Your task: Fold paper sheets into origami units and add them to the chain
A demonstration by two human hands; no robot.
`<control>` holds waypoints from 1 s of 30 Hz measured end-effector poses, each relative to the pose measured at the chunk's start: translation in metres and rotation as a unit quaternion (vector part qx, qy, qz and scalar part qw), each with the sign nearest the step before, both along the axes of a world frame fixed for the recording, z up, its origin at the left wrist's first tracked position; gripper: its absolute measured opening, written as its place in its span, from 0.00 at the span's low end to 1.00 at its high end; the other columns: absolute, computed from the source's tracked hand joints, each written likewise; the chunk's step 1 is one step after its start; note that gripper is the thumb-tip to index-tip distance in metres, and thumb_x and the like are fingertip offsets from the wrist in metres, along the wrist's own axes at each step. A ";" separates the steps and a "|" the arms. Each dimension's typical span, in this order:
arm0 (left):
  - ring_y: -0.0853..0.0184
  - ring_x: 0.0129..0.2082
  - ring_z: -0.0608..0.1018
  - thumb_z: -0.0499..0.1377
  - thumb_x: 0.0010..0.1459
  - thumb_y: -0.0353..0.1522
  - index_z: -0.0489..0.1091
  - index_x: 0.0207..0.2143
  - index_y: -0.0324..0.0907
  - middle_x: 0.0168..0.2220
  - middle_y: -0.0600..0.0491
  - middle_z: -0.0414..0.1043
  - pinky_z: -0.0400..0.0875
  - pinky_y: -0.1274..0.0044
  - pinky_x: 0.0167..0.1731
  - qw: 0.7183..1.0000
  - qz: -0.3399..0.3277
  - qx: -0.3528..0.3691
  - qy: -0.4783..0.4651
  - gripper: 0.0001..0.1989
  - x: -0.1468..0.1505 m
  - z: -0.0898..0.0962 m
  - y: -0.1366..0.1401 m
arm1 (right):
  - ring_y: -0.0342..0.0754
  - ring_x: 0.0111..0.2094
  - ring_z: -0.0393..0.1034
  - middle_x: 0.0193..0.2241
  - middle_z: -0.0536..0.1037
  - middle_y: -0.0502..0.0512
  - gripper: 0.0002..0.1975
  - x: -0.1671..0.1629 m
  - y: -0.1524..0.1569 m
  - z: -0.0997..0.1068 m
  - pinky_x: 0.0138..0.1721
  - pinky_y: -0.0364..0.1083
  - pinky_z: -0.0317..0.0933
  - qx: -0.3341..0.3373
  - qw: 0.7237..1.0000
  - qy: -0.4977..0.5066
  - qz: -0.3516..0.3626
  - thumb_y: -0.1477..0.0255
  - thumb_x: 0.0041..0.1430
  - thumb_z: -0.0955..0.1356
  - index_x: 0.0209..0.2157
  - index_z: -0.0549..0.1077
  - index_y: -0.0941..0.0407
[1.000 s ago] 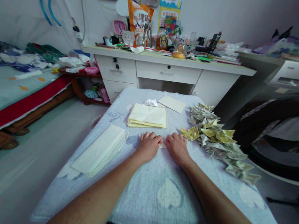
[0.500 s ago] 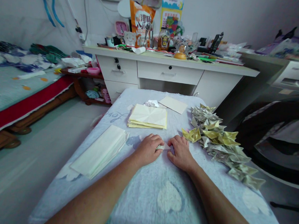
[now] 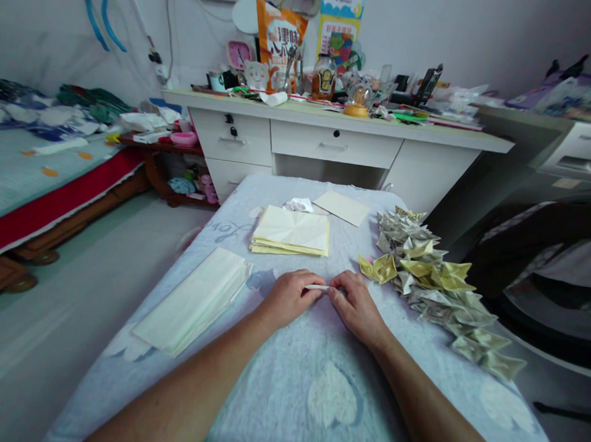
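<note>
Between my two hands is a small folded piece of paper (image 3: 317, 287), seen nearly edge-on as a thin white strip. My left hand (image 3: 293, 297) pinches its left end, and my right hand (image 3: 354, 301) pinches the right end. Most of the paper is hidden by my fingers. Just beyond them lies a stack of creased cream paper (image 3: 291, 229) with yellow edges. To the left rests a pile of long folded white paper (image 3: 193, 301). At the right, a gold folded-paper piece (image 3: 379, 269) sits beside a long cluster of silver and gold folded pieces (image 3: 441, 293).
A pale blue patterned cloth (image 3: 265, 392) covers the table. At its far end lie a flat card (image 3: 342, 207) and crumpled white paper (image 3: 299, 204). Behind stands a white desk (image 3: 335, 143) crowded with items. A bed (image 3: 52, 186) is at left, a washing machine (image 3: 580, 152) at right.
The folded paper has tipped up off the cloth, from lying flat with a pointed end showing to a thin edge-on strip. My right fingers have closed in on it.
</note>
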State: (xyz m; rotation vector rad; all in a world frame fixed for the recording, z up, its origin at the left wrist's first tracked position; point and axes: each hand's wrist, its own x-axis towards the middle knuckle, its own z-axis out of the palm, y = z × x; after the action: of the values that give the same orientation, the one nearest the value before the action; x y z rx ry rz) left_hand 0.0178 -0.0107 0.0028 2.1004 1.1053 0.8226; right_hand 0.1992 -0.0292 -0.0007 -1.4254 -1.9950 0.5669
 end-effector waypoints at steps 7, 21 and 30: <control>0.67 0.37 0.75 0.57 0.55 0.24 0.76 0.35 0.41 0.34 0.52 0.76 0.66 0.78 0.38 1.000 0.014 0.011 -0.025 0.09 0.001 0.002 -0.001 | 0.44 0.28 0.62 0.25 0.69 0.49 0.06 -0.008 -0.004 0.001 0.30 0.42 0.55 -0.071 0.988 0.139 0.011 0.68 0.60 0.64 0.33 0.67 0.56; 0.71 0.32 0.75 0.58 0.53 0.28 0.63 0.39 0.42 0.31 0.56 0.70 0.69 0.79 0.34 0.981 0.038 -0.097 -0.161 0.10 0.004 -0.009 -0.001 | 0.41 0.26 0.59 0.24 0.66 0.47 0.14 -0.006 0.000 -0.004 0.29 0.41 0.54 -0.172 0.927 0.320 0.094 0.61 0.57 0.68 0.29 0.65 0.56; 0.68 0.38 0.76 0.56 0.53 0.24 0.68 0.49 0.41 0.43 0.50 0.73 0.70 0.75 0.42 0.998 0.006 -0.006 -0.065 0.20 0.005 -0.001 -0.007 | 0.41 0.24 0.60 0.22 0.67 0.46 0.15 -0.006 0.002 -0.008 0.28 0.41 0.55 -0.187 0.914 0.349 0.092 0.60 0.56 0.69 0.27 0.64 0.56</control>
State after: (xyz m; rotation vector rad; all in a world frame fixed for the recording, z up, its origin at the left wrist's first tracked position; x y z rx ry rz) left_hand 0.0233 -0.0180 0.0019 2.0016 1.0525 0.9434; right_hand 0.1932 -0.0270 -0.0089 -1.0143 -1.4806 1.3837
